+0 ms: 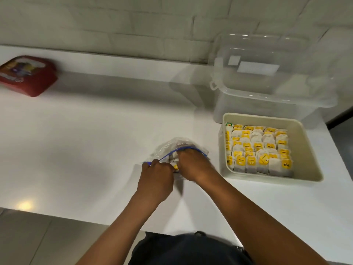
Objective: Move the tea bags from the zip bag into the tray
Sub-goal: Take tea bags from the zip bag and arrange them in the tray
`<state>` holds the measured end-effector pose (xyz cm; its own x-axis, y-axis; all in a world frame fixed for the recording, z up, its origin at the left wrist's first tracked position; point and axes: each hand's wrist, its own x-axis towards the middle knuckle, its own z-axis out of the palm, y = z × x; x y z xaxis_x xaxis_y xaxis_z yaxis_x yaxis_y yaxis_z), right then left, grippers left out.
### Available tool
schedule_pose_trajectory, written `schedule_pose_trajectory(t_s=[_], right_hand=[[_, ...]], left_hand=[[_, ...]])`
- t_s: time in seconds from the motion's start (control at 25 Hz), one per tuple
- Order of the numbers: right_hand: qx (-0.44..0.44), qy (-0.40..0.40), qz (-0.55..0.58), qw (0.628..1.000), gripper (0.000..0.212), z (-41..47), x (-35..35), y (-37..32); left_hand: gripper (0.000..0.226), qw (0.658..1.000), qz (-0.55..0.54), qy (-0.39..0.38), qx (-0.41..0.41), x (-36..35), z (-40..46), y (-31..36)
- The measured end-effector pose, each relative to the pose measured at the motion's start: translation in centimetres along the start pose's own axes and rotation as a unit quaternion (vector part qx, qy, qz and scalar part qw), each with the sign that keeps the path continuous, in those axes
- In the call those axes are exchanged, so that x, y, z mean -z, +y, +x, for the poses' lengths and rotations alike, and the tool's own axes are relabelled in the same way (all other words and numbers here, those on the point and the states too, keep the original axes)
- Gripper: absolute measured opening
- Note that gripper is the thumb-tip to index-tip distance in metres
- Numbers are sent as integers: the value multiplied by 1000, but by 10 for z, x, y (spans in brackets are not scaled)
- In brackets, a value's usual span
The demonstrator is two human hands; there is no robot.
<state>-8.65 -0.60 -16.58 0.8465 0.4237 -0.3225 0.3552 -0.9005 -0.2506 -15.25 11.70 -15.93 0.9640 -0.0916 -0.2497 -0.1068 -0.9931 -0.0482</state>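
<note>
Lying on the white worktop (95, 150), near the front middle: a clear zip bag (172, 148) with a blue zip strip, mouth pulled open. Left hand (155, 172) pinching the near-left end of the blue strip, fingers curled round it. Right hand (191, 163) reaching into the bag mouth, fingers curled downward inside the plastic; blurred there, so cannot tell whether grasping anything or closing on nothing. Showing between the two hands, a scrap of yellow and white, seemingly a tea bag tag still in the bag, too blurred to be sure. Both bare forearms stretching in from the bottom edge, crossing over the worktop's front part.

Sitting just right of the bag, apart from it: a cream square tray (309, 150), already packed with rows of tea bags (257, 148), white sachets with yellow tags, standing on edge and filling most of the floor, a strip along the right wall left bare. Standing behind the tray, touching or nearly touching its far rim: a clear plastic box (267, 88) with a clip lid and white labels. Resting far left on the worktop, well apart from everything: a red lidded box (28, 77) with a printed top. Running behind, a wall of pale brick tiles (114, 22).
</note>
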Motion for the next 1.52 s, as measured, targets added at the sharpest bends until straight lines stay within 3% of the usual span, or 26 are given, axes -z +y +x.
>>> schedule_pose_trajectory(t_s=[0.24,0.44,0.52,0.64,0.8,1.04,1.16,1.24,1.36,1.44,1.52], right_hand=[[-7,64,5,998,19,9,-8,-17],[9,65,21,998,18,8,-11,-26],[-4,61,17,998,17,8,-11,-29],[-25,59,19,998,14,8,-7,-31],[-32,42,97,994,7,5,8,-32],[-45,49,228,971,11,-8,22,-34],[-51,72,327,941,6,-17,25,-31],[-57,83,433,896,5,-24,26,-28],[-62,88,552,827,8,-29,27,-24],[-68,99,579,807,9,-29,26,-21],[-74,107,594,794,9,-30,25,-20]], left_hand=[[28,998,-53,-11,-29,-7,4,-23],[44,994,-99,-7,-45,-21,5,-35],[47,991,-124,22,-54,-23,6,-41],[35,974,-192,104,-62,-12,2,-51],[22,942,-253,212,-59,0,-7,-61],[28,944,-279,175,-17,2,-11,-57],[42,938,-311,152,4,4,-11,-56],[48,922,-367,124,14,10,-11,-56],[31,884,-454,115,13,17,-13,-54],[13,850,-507,138,26,19,-14,-53],[12,825,-548,134,34,22,-13,-51]])
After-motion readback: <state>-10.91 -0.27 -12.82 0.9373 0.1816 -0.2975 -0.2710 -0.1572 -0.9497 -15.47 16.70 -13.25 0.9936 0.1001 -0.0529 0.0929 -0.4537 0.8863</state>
